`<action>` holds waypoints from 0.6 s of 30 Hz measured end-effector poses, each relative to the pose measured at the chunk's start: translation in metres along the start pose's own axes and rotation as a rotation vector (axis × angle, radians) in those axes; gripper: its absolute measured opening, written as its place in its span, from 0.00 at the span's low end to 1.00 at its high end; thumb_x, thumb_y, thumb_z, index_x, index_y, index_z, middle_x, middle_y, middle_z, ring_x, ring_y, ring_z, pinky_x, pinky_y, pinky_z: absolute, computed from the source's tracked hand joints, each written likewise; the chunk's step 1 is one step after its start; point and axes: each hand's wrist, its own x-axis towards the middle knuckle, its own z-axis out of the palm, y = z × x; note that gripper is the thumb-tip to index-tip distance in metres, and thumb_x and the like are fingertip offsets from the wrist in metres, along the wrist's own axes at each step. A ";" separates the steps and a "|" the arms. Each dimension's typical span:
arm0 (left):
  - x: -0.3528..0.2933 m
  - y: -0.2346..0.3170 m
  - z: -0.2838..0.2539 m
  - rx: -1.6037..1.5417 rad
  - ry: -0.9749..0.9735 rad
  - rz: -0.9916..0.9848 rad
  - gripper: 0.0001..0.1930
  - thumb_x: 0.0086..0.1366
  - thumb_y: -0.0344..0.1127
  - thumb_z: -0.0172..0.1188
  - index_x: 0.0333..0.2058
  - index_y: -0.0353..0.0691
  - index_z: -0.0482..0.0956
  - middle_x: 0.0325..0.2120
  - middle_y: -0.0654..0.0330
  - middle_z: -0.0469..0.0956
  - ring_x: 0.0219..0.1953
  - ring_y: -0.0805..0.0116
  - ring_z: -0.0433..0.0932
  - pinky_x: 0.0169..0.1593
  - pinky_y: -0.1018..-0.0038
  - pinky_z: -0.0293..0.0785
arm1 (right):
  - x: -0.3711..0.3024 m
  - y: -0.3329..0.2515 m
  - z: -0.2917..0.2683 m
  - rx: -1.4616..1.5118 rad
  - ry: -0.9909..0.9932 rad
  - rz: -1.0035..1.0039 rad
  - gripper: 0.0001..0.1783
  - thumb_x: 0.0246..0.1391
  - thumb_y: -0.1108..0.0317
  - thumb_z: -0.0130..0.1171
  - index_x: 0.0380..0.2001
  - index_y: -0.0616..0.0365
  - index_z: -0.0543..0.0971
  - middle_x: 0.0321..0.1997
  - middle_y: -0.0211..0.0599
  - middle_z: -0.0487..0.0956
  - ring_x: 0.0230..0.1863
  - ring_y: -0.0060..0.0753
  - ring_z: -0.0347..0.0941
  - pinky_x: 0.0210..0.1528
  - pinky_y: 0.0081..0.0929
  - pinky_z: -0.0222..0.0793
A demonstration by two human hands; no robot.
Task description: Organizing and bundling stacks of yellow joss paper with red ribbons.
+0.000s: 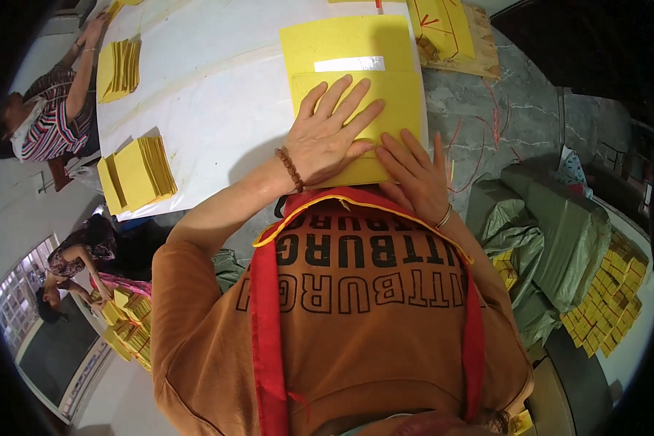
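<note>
A large yellow paper sheet (345,40) lies on the white tabletop in front of me, its lower part folded up over itself. Above the fold's edge shows a shiny silver-white strip (349,64). My left hand (330,131) rests flat on the folded paper, fingers spread toward the strip. Beside it my right hand (418,174) lies over the paper's lower right corner, fingers stretched out and close together. Neither hand grips anything. The near edge of the paper reaches my red apron (356,196).
Stacks of folded yellow paper (138,174) stand on the table's left side (203,109). A yellow bundle with red ties lies on a wooden board (479,62) at the far right. Green sacks (552,232) and piled yellow packs (609,291) sit at right. Two people work at left.
</note>
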 end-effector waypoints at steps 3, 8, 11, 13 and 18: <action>-0.003 -0.006 -0.004 -0.020 0.086 0.018 0.32 0.51 0.48 0.58 0.55 0.49 0.62 0.58 0.53 0.54 0.58 0.55 0.55 0.58 0.58 0.51 | 0.000 0.002 0.000 0.088 -0.003 0.017 0.26 0.47 0.52 0.55 0.50 0.46 0.70 0.59 0.25 0.64 0.63 0.33 0.53 0.61 0.56 0.34; -0.004 -0.007 0.000 -0.163 0.172 0.239 0.30 0.48 0.48 0.60 0.50 0.41 0.68 0.47 0.50 0.66 0.49 0.53 0.64 0.49 0.61 0.61 | 0.003 -0.001 -0.020 0.205 -0.039 0.059 0.24 0.48 0.57 0.55 0.49 0.50 0.71 0.59 0.34 0.64 0.62 0.39 0.54 0.62 0.49 0.40; -0.009 0.010 -0.006 0.134 0.174 0.254 0.28 0.49 0.44 0.57 0.48 0.33 0.68 0.40 0.49 0.69 0.44 0.54 0.68 0.43 0.67 0.66 | 0.009 0.004 -0.035 0.741 -0.006 0.291 0.19 0.48 0.63 0.55 0.45 0.56 0.73 0.53 0.40 0.69 0.56 0.36 0.62 0.57 0.35 0.53; -0.004 0.014 -0.006 0.228 0.111 0.216 0.27 0.48 0.38 0.53 0.47 0.29 0.68 0.38 0.46 0.71 0.40 0.55 0.70 0.40 0.69 0.68 | 0.018 0.022 -0.040 0.951 0.074 0.375 0.14 0.50 0.66 0.54 0.41 0.60 0.74 0.44 0.39 0.74 0.47 0.29 0.68 0.50 0.24 0.60; 0.005 -0.009 -0.017 -0.168 0.281 0.144 0.23 0.48 0.29 0.49 0.46 0.31 0.69 0.28 0.53 0.74 0.27 0.60 0.71 0.30 0.70 0.70 | 0.036 0.021 -0.044 0.984 0.425 0.412 0.11 0.54 0.66 0.51 0.37 0.61 0.75 0.37 0.33 0.75 0.40 0.23 0.69 0.46 0.22 0.61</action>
